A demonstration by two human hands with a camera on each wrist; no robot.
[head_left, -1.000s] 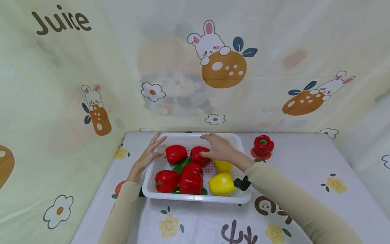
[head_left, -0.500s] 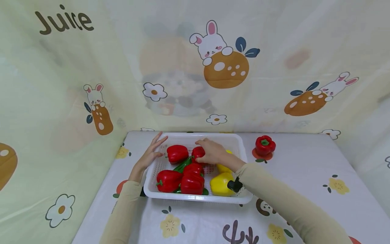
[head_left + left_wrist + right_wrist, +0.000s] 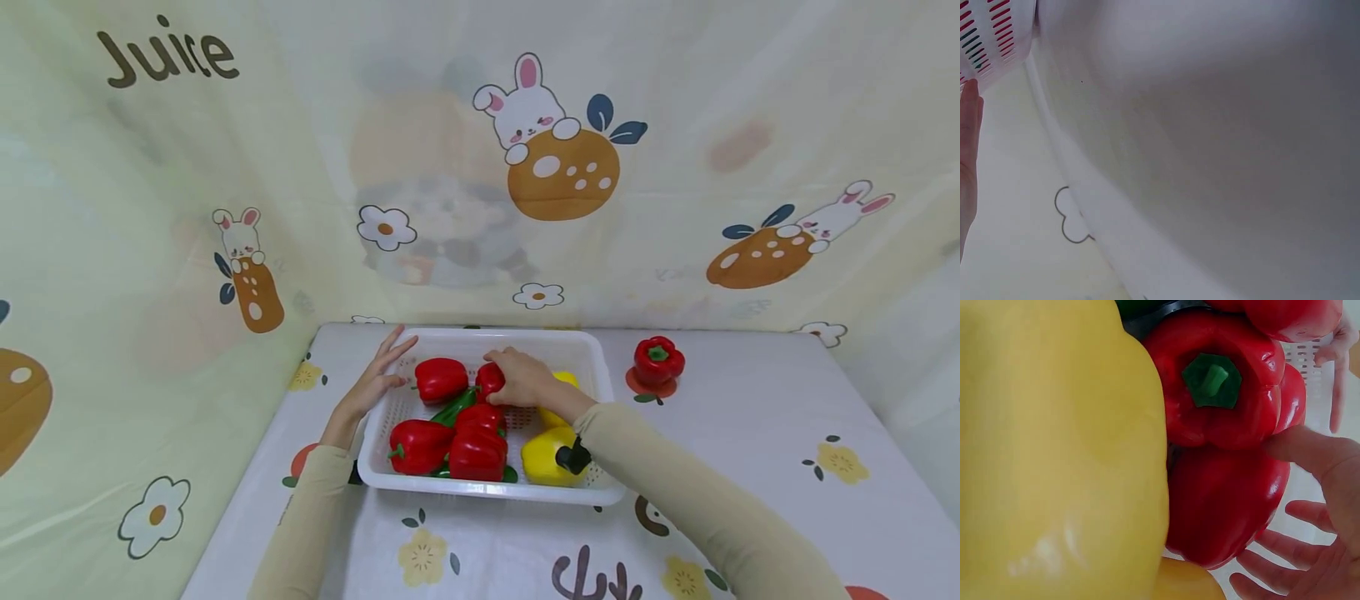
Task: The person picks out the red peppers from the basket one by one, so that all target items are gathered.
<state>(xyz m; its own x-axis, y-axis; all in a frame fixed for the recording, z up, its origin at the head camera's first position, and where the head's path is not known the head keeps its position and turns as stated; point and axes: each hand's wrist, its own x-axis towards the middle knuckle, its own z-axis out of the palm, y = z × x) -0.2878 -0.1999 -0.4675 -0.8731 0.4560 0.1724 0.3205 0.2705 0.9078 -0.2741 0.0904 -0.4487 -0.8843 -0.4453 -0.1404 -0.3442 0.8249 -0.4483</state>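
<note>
A white perforated plastic basket point(image 3: 487, 493) holds several red bell peppers, two yellow ones and long green vegetables. My right hand point(image 3: 525, 382) reaches in from the right and grips a red bell pepper point(image 3: 490, 380) near the back, thumb on the near side, fingers beyond it. That pepper point(image 3: 1229, 500) shows between thumb and fingers in the right wrist view. My left hand point(image 3: 367, 392) has its fingers extended along the basket's left rim; it shows at the left wrist view's edge. A yellow bell pepper point(image 3: 542, 457) lies at the front right, and another is partly hidden behind my right wrist.
Another red bell pepper point(image 3: 658, 362) stands on the table, right of the basket. The patterned cloth point(image 3: 750, 400) covers the table, and a printed curtain point(image 3: 660, 242) rises behind it. A green vegetable point(image 3: 453, 407) lies among the red peppers.
My right hand has moved left and down, and its thumb and fingers have come round the back red bell pepper. My left hand stays at the rim. The head view has shifted slightly.
</note>
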